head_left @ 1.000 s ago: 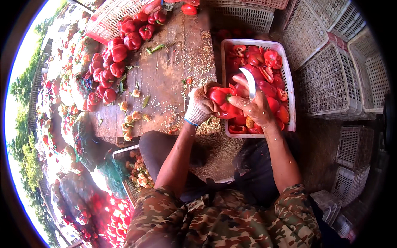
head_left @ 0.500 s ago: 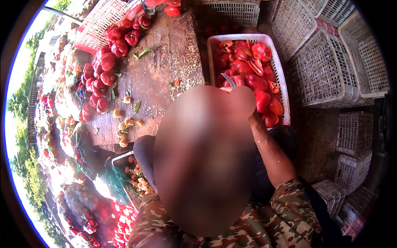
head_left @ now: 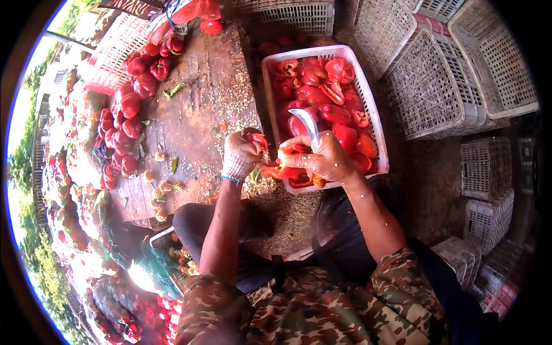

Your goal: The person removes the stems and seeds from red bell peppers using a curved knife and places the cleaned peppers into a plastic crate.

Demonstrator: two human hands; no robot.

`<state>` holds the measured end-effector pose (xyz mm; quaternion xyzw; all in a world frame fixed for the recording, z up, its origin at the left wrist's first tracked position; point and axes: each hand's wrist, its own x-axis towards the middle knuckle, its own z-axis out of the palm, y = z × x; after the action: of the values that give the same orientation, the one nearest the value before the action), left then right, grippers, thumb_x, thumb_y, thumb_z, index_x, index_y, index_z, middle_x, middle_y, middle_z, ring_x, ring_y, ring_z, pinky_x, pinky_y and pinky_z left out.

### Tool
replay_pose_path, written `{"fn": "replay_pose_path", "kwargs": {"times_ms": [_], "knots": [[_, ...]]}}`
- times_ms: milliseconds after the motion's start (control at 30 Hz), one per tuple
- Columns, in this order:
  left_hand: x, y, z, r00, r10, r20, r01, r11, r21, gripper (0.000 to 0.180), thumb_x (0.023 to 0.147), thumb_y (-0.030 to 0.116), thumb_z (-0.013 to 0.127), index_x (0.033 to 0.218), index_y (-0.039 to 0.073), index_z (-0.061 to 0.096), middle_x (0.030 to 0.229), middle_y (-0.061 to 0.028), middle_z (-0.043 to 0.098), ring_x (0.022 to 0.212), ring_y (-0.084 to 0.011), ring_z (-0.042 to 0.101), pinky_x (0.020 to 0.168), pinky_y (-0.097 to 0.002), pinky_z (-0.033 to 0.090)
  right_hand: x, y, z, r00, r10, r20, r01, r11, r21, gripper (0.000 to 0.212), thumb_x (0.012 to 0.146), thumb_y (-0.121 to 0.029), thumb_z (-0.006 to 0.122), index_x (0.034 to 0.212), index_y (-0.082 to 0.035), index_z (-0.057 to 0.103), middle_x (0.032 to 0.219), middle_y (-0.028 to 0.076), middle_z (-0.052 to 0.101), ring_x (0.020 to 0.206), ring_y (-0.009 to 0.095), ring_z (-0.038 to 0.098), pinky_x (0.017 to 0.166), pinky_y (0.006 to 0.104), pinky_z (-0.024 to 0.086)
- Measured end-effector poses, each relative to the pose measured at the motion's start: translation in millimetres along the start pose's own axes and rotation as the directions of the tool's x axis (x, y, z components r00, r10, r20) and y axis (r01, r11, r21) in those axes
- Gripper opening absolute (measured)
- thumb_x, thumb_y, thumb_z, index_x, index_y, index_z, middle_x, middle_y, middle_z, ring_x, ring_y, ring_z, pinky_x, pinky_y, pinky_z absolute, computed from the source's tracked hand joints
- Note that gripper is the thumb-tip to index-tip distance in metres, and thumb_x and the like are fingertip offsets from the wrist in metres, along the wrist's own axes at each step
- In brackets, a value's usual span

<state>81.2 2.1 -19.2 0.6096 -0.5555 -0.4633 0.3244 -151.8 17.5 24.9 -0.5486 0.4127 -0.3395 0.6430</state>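
Note:
My left hand [head_left: 241,155], in a whitish knit glove, is closed around a red bell pepper piece [head_left: 257,140] beside the table edge. My bare right hand [head_left: 326,161] grips a curved knife [head_left: 309,122], its blade pointing up and left over the crate. A brownish end, perhaps the knife's handle, shows below that fist. Another red pepper piece [head_left: 282,172] shows between the hands, against the right fingers; whether they hold it is unclear. Cut red peppers [head_left: 333,115] fill the pale plastic crate [head_left: 376,123] just beyond my right hand.
The wooden table [head_left: 195,126] at left bears scattered seeds, pepper cores [head_left: 164,187] and a pile of whole red peppers [head_left: 123,138]. Stacked plastic crates [head_left: 431,86] stand at right. A container of cores [head_left: 178,253] sits by my left knee.
Earlier, a blurred patch covers most of both hands, with the blade tip showing over the crate. Now both hands are visible and apart. The scene has shifted slightly left in the picture.

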Motion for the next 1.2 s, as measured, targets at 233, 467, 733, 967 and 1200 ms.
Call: {"fn": "replay_pose_path", "kwargs": {"times_ms": [233,467,733,967,1200], "knots": [[64.5,28.2,5.4,0.948,0.016,-0.317,-0.062,0.989,-0.136,0.017,0.08,0.002,0.067,0.095,-0.004,0.065,0.071,-0.0079,0.07,0.064,-0.0124,0.067,0.056,-0.0271,0.053,1.1,2.4,-20.1,0.967,-0.034,-0.253,0.151,0.874,0.462,0.024,0.091,-0.02,0.075,0.107,-0.004,0.07,0.087,0.001,0.068,0.057,0.002,0.053,0.044,0.0165,0.035],[145.7,50.0,39.0,0.884,0.432,-0.18,-0.416,0.901,0.12,0.038,0.067,0.011,0.079,0.102,0.007,0.066,0.095,-0.0121,0.073,0.083,-0.0268,0.071,0.072,-0.0376,0.056,29.5,48.8,-56.7,0.758,0.076,-0.647,0.221,0.904,0.366,0.035,0.079,-0.011,0.086,0.084,-0.009,0.051,0.078,-0.002,0.058,0.058,0.007,0.056,0.043,0.0221,0.047],[29.9,63.6,117.2,0.878,0.395,-0.271,-0.323,0.906,0.273,0.029,0.064,0.014,0.073,0.088,0.003,0.06,0.092,-0.0195,0.066,0.093,-0.039,0.063,0.083,-0.0459,0.051,33.6,45.3,-22.8,0.712,-0.112,-0.694,0.347,0.915,0.208,0.022,0.084,-0.002,0.079,0.104,0.001,0.071,0.095,0.005,0.07,0.086,0.012,0.065,0.08,0.0244,0.054],[22.1,38.8,100.9,0.984,0.086,-0.158,-0.056,0.981,0.184,0.024,0.063,0.024,0.075,0.073,0.005,0.064,0.063,-0.0195,0.062,0.063,-0.0373,0.066,0.058,-0.0435,0.051,19.4,21.2,-11.3,0.77,-0.317,-0.554,0.174,0.939,-0.296,0.023,0.087,-0.005,0.077,0.106,0.005,0.07,0.101,0.01,0.072,0.096,0.014,0.067,0.085,0.0256,0.054],[32.7,52.7,51.3,0.905,0.404,0.137,-0.424,0.818,0.389,0.023,0.062,0.024,0.081,0.073,0.008,0.07,0.065,-0.014,0.068,0.058,-0.029,0.068,0.055,-0.0381,0.053,14.1,19.6,-27.9,0.845,0.007,-0.535,0.165,0.948,0.273,0.028,0.086,-0.014,0.08,0.106,0.004,0.071,0.083,0.006,0.072,0.059,0.004,0.059,0.048,0.0179,0.043]]}}
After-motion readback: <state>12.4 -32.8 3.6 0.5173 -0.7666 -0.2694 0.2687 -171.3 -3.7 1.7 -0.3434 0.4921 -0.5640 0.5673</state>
